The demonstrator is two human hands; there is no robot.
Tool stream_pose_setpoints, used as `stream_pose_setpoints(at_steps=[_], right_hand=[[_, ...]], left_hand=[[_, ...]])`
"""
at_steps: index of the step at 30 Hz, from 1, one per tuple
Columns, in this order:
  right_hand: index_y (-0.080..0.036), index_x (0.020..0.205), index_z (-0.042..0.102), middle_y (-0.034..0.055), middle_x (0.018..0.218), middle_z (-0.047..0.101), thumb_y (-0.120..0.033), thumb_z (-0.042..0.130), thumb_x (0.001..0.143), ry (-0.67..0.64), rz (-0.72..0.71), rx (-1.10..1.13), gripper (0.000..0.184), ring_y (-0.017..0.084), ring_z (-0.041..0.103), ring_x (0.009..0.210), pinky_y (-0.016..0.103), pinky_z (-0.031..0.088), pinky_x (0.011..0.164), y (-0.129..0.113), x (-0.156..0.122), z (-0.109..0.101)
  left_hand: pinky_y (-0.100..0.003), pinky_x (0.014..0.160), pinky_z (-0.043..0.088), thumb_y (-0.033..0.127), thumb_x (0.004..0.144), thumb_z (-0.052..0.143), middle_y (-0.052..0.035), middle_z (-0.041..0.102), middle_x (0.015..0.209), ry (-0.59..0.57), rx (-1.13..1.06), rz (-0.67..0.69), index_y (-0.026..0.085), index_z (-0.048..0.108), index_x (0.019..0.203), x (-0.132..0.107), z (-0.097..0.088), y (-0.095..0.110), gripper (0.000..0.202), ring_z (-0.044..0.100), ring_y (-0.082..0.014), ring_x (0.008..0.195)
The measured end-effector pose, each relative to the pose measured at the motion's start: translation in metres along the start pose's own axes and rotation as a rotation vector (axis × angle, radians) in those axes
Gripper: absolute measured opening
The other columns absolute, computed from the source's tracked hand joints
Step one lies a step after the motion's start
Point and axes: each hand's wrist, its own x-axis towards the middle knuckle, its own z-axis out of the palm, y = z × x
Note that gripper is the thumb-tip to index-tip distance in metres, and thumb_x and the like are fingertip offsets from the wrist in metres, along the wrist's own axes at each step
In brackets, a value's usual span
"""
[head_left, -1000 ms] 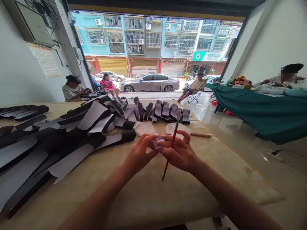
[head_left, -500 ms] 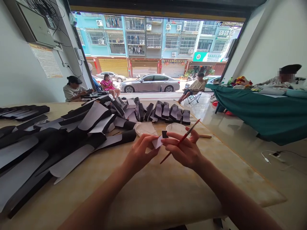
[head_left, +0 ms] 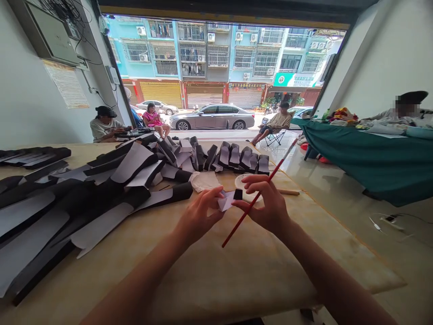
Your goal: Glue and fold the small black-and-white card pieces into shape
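My left hand [head_left: 198, 219] pinches a small white-and-black cut piece [head_left: 228, 199] above the tan table [head_left: 216, 271]. My right hand [head_left: 267, 205] touches the other end of that piece with its fingertips and is closed round a long red brush [head_left: 257, 196], whose shaft slants up to the right. Just behind my right hand sits a shallow white dish [head_left: 241, 181], partly hidden by the fingers.
A big heap of black-and-white cut pieces [head_left: 101, 185] covers the table's left and back. A wooden stick [head_left: 287, 192] lies right of the dish. A green-covered table [head_left: 365, 153] stands at right with a person behind it. Other people sit by the open shopfront.
My right hand has risen and turned, swinging the brush from nearly upright to a steep slant up to the right. The small piece now shows more between my hands.
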Motion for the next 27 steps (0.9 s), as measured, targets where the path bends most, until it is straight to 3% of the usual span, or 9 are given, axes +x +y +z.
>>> stream_pose_setpoints(at_steps=[4,8,10,12,14,20,23,27], right_hand=[[-0.022,0.092,0.052,0.0058,0.094,0.068,-0.02,0.065,0.078,-0.054,0.125,0.046,0.019,0.012,0.064,0.064,0.025,0.056,0.057,0.004,-0.003,0.006],[-0.022,0.094,0.056,0.0054,0.097,0.07,-0.014,0.06,0.08,0.056,0.236,0.076,0.017,0.014,0.068,0.075,0.028,0.059,0.066,0.004,-0.007,0.01],[-0.022,0.097,0.057,0.0059,0.1,0.07,-0.012,0.06,0.079,0.083,0.23,0.072,0.022,0.016,0.069,0.083,0.029,0.06,0.07,0.004,-0.007,0.01],[-0.022,0.102,0.058,0.0067,0.102,0.07,-0.009,0.06,0.078,0.09,0.189,0.06,0.028,0.017,0.068,0.089,0.029,0.059,0.073,0.003,-0.007,0.009],[-0.021,0.106,0.058,0.0076,0.104,0.07,-0.006,0.059,0.078,0.093,0.152,0.057,0.032,0.017,0.068,0.093,0.029,0.058,0.075,0.002,-0.006,0.009],[-0.022,0.108,0.058,0.0076,0.108,0.069,-0.011,0.058,0.081,0.078,0.112,0.074,0.029,0.017,0.068,0.091,0.029,0.057,0.078,-0.003,-0.004,0.006],[-0.022,0.118,0.054,0.009,0.111,0.068,-0.023,0.051,0.089,0.042,0.2,0.166,0.029,0.016,0.069,0.082,0.031,0.057,0.074,0.004,-0.004,0.002],[-0.02,0.118,0.053,0.0095,0.1,0.067,-0.047,0.031,0.095,0.243,0.421,0.275,0.042,0.016,0.065,0.073,0.031,0.056,0.063,0.039,-0.003,-0.008]], left_hand=[[-0.026,0.074,0.055,0.017,0.078,0.065,-0.0037,0.063,0.1,0.068,-0.052,0.018,0.032,0.025,0.136,-0.002,0.005,0.0,0.073,0.064,-0.0131,0.085],[-0.022,0.065,0.054,0.022,0.074,0.07,-0.0025,0.061,0.102,0.066,-0.289,-0.264,0.033,0.021,0.137,0.002,0.006,0.009,0.08,0.061,-0.0081,0.07],[-0.022,0.067,0.053,0.027,0.074,0.07,-0.0021,0.061,0.1,-0.003,-0.372,-0.443,0.029,0.04,0.127,0.006,0.004,0.014,0.061,0.06,-0.0082,0.07],[-0.022,0.069,0.051,0.03,0.073,0.07,-0.0014,0.061,0.093,-0.076,-0.427,-0.575,0.022,0.058,0.104,0.01,0.001,0.017,0.034,0.061,-0.0095,0.071],[-0.023,0.069,0.05,0.029,0.07,0.072,-0.0011,0.061,0.087,-0.103,-0.5,-0.649,0.018,0.062,0.086,0.012,0.0,0.019,0.022,0.061,-0.0111,0.072],[-0.025,0.07,0.051,0.027,0.071,0.068,-0.0023,0.057,0.078,-0.169,-0.687,-0.619,0.016,0.064,0.072,0.016,0.002,0.022,0.012,0.055,-0.012,0.073],[-0.024,0.068,0.05,0.031,0.074,0.066,-0.0019,0.054,0.077,-0.182,-0.672,-0.613,0.015,0.063,0.069,0.017,0.001,0.024,0.017,0.052,-0.0108,0.071],[-0.019,0.062,0.046,0.031,0.076,0.064,0.0,0.051,0.074,-0.137,-0.6,-0.602,0.015,0.061,0.07,0.017,0.0,0.023,0.018,0.048,-0.0091,0.069]])
